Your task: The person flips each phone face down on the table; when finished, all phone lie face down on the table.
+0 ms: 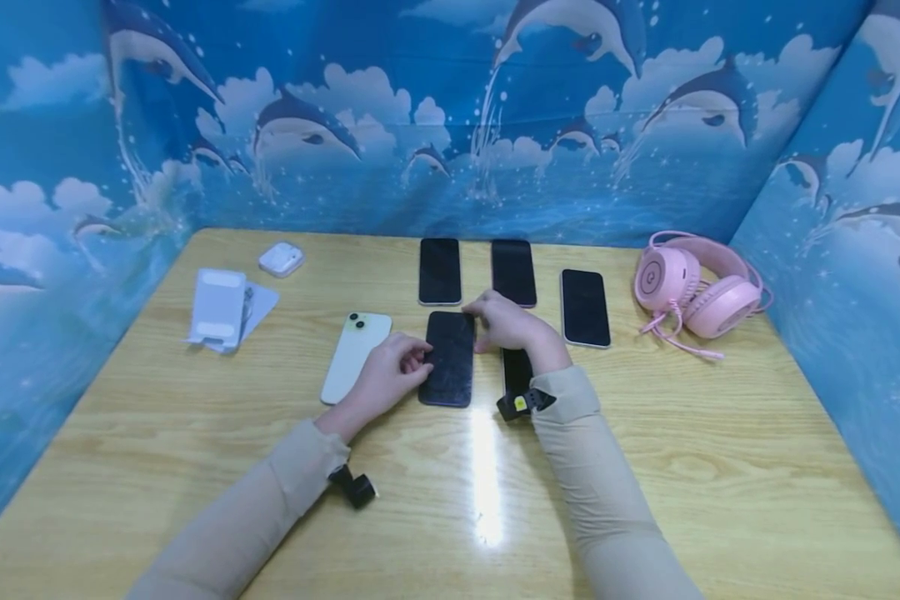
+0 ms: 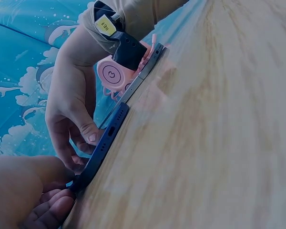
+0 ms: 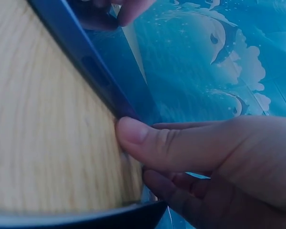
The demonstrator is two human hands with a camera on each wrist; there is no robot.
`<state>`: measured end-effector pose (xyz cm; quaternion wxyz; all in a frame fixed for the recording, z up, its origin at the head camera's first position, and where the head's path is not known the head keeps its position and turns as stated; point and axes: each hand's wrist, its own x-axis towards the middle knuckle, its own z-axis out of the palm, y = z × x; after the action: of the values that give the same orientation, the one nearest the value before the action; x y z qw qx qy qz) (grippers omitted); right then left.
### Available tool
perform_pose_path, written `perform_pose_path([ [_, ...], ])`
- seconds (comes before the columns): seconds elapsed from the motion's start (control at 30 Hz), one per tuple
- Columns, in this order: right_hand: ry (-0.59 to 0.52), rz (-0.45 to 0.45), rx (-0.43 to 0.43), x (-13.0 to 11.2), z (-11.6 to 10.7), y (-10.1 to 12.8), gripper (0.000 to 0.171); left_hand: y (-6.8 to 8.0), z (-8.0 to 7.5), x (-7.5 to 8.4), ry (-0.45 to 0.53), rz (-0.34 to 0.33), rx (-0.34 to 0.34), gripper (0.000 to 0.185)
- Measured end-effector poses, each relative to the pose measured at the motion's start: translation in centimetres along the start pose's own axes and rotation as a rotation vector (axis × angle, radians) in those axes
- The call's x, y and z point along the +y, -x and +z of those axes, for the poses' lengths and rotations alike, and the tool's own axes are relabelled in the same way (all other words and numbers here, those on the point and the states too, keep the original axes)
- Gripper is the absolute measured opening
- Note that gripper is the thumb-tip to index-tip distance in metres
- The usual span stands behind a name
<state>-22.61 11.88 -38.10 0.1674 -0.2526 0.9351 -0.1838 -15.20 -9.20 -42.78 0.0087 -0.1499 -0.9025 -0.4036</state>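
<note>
pinching a dark phone (image 1: 447,358) at mid-worktop (image 1: 645,467), the left hand (image 1: 386,379) clamped its fingers on the left edge and the right hand (image 1: 506,323) on the far right corner, steadying it flat; beyond lay three more phones (image 1: 513,272).

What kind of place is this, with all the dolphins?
Probably a small booth set up for filming hands at work, not a home: dolphin-print screens wall in a wooden table, several phones lie in rows, and both hands hold one phone.
</note>
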Motion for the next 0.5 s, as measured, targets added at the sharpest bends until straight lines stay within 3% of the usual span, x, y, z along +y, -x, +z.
perform_pose_path([
  [0.5,-0.082,-0.036,0.022,0.86,0.09,-0.27,0.059,-0.04,-0.04,-0.12,-0.004,0.018,0.002,0.025],
])
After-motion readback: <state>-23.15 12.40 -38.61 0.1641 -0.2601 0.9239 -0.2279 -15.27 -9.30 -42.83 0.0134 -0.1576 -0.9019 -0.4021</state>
